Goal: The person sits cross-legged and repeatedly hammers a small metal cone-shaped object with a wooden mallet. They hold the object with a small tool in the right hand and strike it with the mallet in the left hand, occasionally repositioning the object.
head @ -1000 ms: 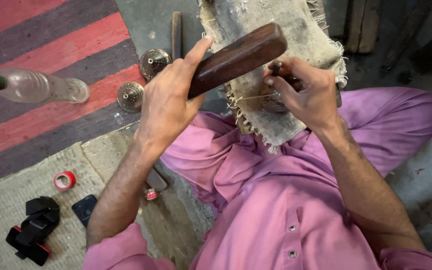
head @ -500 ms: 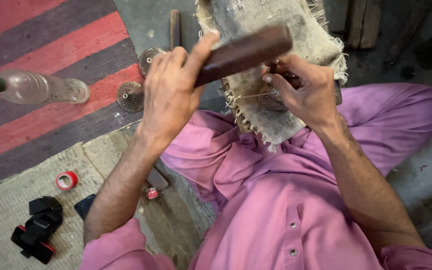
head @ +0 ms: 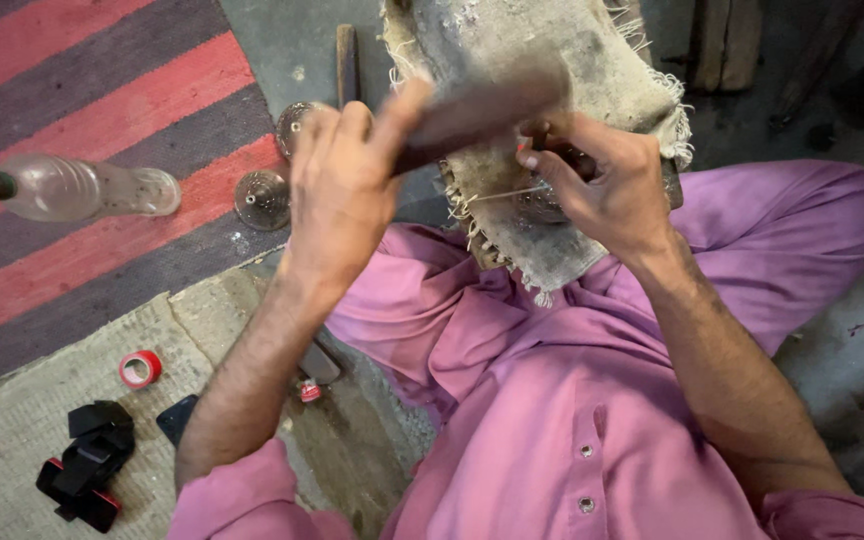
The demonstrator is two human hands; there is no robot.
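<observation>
Blurred wooden block point(head: 482, 110) over burlap point(head: 552, 60)

My left hand point(head: 342, 190) grips the block, long axis running left-right, tilted up rightward. My right hand point(head: 602, 190) pinches a mostly hidden metal piece point(head: 537, 200).

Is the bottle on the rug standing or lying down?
Lying down: the bottle rests on its side on the striped rug, cap pointing left. Contents cannot be told.

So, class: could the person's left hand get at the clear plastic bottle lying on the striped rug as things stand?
Probably not at once: the left hand is gripping a wooden block. The bottle lies apart on the rug, with nothing between.
</observation>
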